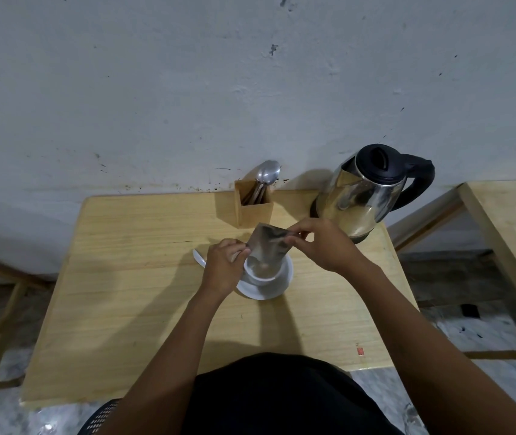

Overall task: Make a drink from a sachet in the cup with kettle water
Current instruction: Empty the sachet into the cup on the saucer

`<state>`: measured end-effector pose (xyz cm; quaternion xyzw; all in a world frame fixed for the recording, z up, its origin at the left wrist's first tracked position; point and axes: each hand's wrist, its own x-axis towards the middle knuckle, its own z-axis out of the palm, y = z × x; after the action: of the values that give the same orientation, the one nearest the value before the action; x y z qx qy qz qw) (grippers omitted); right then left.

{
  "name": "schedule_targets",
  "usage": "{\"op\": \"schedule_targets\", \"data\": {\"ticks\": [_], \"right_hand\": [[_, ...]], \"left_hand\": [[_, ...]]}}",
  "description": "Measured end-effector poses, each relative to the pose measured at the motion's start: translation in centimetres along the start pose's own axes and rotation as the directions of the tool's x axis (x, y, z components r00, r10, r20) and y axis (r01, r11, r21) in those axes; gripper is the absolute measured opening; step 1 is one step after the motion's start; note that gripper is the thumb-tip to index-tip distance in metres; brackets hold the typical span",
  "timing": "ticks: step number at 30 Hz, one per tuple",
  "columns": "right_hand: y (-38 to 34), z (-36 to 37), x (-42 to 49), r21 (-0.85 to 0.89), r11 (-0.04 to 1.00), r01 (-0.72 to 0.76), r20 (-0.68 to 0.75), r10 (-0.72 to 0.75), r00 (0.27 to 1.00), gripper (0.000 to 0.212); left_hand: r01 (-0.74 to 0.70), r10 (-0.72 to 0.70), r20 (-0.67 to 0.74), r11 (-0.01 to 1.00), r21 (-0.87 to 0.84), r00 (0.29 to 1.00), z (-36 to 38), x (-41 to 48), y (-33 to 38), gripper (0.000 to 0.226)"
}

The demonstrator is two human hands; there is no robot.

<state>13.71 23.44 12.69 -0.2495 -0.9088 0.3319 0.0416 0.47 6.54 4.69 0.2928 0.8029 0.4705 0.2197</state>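
Observation:
A silver foil sachet is held tilted, its lower end right over the white cup. The cup stands on a white saucer near the middle of the wooden table. My left hand pinches the sachet's left edge beside the cup. My right hand pinches its upper right corner. A steel kettle with a black lid and handle stands at the back right, just beyond my right hand. The inside of the cup is mostly hidden by the sachet.
A wooden holder with spoons stands at the back against the wall. A small white object lies left of my left hand. A second wooden table is to the right.

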Motion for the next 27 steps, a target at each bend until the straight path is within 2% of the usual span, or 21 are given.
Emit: {"op": "schedule_targets", "data": {"ticks": [7,13,15,18,22,27], "right_hand": [[-0.2,0.9,-0.4,-0.101,0.995,0.013,-0.117,-0.025,0.993,0.013],[0.1,1.1,-0.7,-0.113,0.992,0.061,-0.083,-0.07,0.994,0.013],[0.1,1.3,-0.8,-0.089,0.992,0.089,-0.083,-0.097,0.992,0.012],[0.2,1.8,-0.8,-0.028,0.996,0.088,-0.107,-0.09,0.99,0.014],[0.9,2.0,-0.8,0.144,0.989,-0.011,-0.124,0.03,0.992,0.013],[1.4,1.9,-0.8,0.211,0.974,-0.078,-0.104,0.102,0.989,0.008]], "left_hand": [[0.058,-0.058,-0.005,0.998,-0.022,0.998,0.3,-0.2,-0.2,0.017],[0.131,-0.131,0.001,0.991,-0.03,0.991,0.3,-0.3,0.0,0.033],[0.159,-0.158,0.023,0.987,-0.033,0.987,0.4,-0.3,0.3,0.032],[0.126,-0.126,0.045,0.992,-0.004,0.991,0.6,-0.3,0.8,0.022],[0.105,-0.105,0.033,0.994,-0.008,0.994,0.6,-0.2,1.3,0.022],[0.085,-0.085,0.004,0.996,-0.036,0.996,0.8,-0.3,1.7,0.021]]}}
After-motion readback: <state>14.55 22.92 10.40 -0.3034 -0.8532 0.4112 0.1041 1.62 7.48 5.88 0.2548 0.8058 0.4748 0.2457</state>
